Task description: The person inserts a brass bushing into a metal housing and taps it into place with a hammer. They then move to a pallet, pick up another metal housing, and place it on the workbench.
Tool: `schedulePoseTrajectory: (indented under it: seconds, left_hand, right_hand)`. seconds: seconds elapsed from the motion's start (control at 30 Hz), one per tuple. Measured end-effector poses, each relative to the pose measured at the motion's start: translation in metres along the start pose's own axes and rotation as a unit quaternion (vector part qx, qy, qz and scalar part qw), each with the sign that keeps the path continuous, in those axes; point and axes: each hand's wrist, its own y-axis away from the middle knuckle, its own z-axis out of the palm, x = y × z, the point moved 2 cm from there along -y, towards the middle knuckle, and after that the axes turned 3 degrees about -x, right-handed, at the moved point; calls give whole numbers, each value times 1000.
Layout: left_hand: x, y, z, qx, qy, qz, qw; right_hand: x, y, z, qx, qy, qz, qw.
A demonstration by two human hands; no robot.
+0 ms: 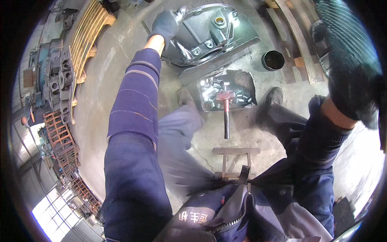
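My left hand point(165, 26) wears a dark grey glove and is closed on the upper left edge of a large dark metal casting point(190, 38). The casting has a round boss with a brass-coloured ring point(219, 21) and lies tilted over a dark metal plate point(219, 59). My right hand point(354, 60), in a dark ribbed glove, is raised very near the camera at the right. Its fingers are not clear, and nothing shows plainly in it. A hammer point(226, 115) with a red-painted head rests across a tray point(207, 105) of shiny metal bushings point(242, 97) between my feet.
A round dark can point(273, 60) stands right of the casting. Wooden pallets point(89, 32) point(300, 36) lie on both sides. Metal parts point(60, 76) and rusty racks point(60, 135) line the left. Below the hammer is a small metal-framed stool point(236, 151).
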Motion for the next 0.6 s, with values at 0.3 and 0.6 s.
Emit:
schedulePoseTrajectory:
  seconds: [0.3, 0.6]
  left_hand:
    - [8, 11, -8, 2, 42, 9, 999]
    - [17, 15, -15, -18, 31, 8, 999]
  right_hand:
    - [-14, -3, -38, 23, 114, -38, 992]
    - [-18, -16, -55, 29, 170, -68, 983]
